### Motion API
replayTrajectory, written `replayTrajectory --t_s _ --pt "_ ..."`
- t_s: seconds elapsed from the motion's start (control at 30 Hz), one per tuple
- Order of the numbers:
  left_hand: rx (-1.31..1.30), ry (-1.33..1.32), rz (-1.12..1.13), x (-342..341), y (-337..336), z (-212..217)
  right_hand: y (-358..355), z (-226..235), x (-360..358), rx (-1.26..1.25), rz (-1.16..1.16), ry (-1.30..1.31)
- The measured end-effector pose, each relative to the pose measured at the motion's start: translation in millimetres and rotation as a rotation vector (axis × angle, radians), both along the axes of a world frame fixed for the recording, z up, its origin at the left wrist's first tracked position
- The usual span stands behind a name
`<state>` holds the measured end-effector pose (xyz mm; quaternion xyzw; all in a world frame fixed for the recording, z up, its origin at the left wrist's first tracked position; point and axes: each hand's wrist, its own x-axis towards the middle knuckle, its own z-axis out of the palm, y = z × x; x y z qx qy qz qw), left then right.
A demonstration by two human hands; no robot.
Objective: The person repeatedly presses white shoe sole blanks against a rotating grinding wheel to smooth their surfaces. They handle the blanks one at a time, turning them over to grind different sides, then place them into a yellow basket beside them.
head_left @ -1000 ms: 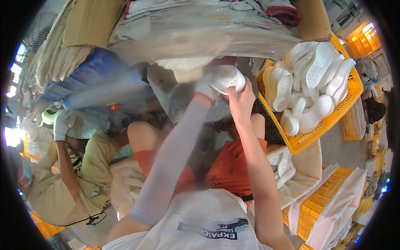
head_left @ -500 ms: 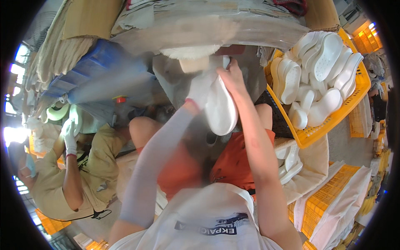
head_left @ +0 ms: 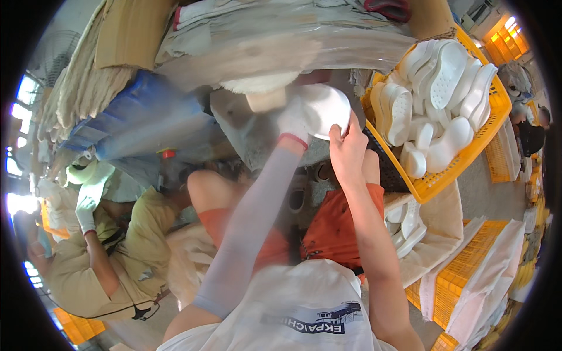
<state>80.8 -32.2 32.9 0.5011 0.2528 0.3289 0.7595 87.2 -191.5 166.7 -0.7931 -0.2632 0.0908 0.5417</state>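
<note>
A white shoe sole (head_left: 329,111) is held up in front of me, under the plastic-wrapped ledge. My left hand (head_left: 294,121), in a white glove with a red cuff, grips its left side; the fingers blend into the white and are hard to make out. My bare right hand (head_left: 349,146) pinches the lower right edge, thumb on the near face. Just left of the sole is a fluffy white buffing wheel (head_left: 257,85) with a beige hub (head_left: 267,100). Whether sole and wheel touch, I cannot tell.
A yellow crate (head_left: 430,192) heaped with white soles (head_left: 449,73) stands at right. Below it, a cloth-lined container (head_left: 442,231) holds more. Blue panels (head_left: 132,114) stand at left. A co-worker in tan clothes (head_left: 88,269) sits there, a gloved hand (head_left: 86,212) at a pale sole.
The sole has turned from hanging toe-down to lying more sideways, higher up. My right hand has moved from its top to its lower right edge. My left forearm has shifted right.
</note>
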Motion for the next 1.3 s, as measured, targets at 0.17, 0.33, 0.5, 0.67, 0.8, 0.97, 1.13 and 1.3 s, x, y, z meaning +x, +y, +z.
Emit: replayTrajectory --t_s 0.17,0.33,0.5,0.67,0.8,0.97,1.13,1.3 --pt "0.054 0.024 -0.092 -11 27 -33 16 -1 13 0.046 0.113 -0.12" --pt "0.13 0.572 -0.101 -80 77 -18 43 -9 27 0.154 0.217 0.075" --pt "0.789 0.769 -0.188 -120 67 17 57 -13 48 -0.016 0.335 0.136" --pt "0.678 0.716 0.008 -120 29 38 67 -19 61 -0.125 0.294 0.136" --pt "0.561 0.677 -0.057 -124 23 67 76 -24 65 -0.132 0.275 0.077" --pt "0.267 0.532 -0.212 -133 12 97 76 -23 60 -0.256 0.251 0.014" --pt "-0.022 0.376 -0.277 -120 10 72 72 -25 23 -0.08 0.204 0.073" --pt "0.083 0.288 -0.199 -96 7 55 52 -37 -8 -0.17 0.215 0.044"
